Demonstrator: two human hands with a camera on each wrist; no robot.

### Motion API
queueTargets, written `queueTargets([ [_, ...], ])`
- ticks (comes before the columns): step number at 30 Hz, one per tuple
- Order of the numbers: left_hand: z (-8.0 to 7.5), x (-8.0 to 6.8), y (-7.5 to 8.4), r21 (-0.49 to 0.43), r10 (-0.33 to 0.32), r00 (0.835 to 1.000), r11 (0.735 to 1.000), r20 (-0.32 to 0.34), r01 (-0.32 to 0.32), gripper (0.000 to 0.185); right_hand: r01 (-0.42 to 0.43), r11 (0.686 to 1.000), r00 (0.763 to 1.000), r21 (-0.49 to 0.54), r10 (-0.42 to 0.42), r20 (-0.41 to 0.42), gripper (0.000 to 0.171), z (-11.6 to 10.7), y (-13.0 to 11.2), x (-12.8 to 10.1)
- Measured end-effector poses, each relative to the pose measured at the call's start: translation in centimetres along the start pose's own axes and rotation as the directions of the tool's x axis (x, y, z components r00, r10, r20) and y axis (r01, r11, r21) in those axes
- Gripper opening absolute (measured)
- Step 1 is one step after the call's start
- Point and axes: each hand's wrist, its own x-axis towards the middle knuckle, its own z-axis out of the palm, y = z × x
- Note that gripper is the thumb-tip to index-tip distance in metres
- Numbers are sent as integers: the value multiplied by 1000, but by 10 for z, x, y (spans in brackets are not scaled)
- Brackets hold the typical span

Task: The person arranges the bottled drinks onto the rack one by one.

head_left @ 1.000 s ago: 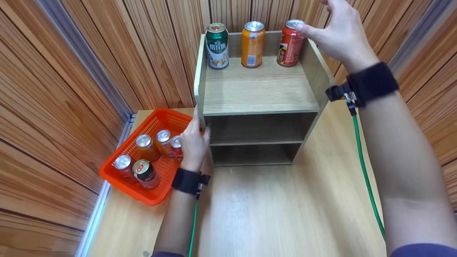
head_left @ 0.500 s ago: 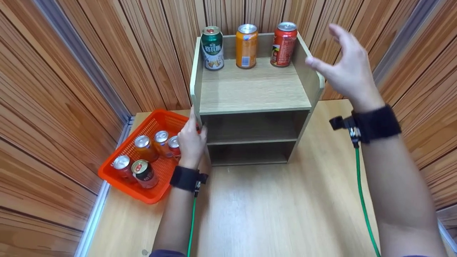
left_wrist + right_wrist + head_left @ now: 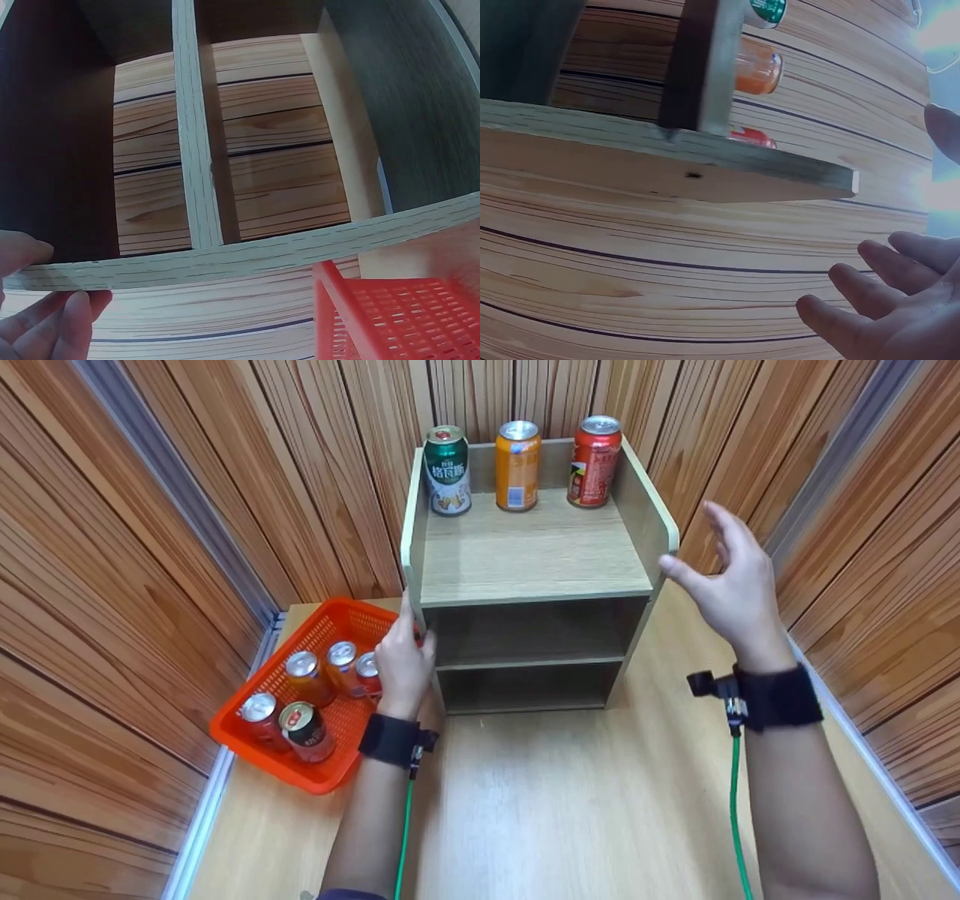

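My left hand (image 3: pixel 403 666) grips the left side panel of a small wooden shelf (image 3: pixel 536 555). In the left wrist view, the thumb (image 3: pixel 26 253) lies on the panel's inner face and the fingers (image 3: pixel 64 326) on its outer face. My right hand (image 3: pixel 739 592) is in the air just right of the shelf, fingers spread and holding nothing. Along the back of the top board stand a green-and-white can (image 3: pixel 448 472), an orange can (image 3: pixel 517 469) and a red can (image 3: pixel 595 465), all upright. The two lower compartments show no cans.
An orange plastic basket (image 3: pixel 247 757) stands left of the shelf, partly behind my left hand. Several drink cans (image 3: pixel 306 731) are in it. Wood-panelled walls (image 3: pixel 112 547) rise at the back and both sides. Green cables (image 3: pixel 739 817) run from both wristbands.
My right hand has moved from beside the red can's top, out to the right and down past the shelf's side. The left hand keeps its hold on the panel. The cans stay in place.
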Motion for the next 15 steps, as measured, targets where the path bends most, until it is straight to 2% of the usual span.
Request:
queueTargets([
  [6,1,1,1,-10,3,1000,1000,-13,-3,66,-20,996,999,83,24,-39,81,17,29,-23],
  [13,-1,0,0,-42,-6,1000,999,5,6,65,34,985,995,171,-17,-96,81,58,75,-37],
  [15,-2,-1,0,-60,-10,1000,998,11,11,63,23,977,996,214,-4,-88,84,66,77,-42],
])
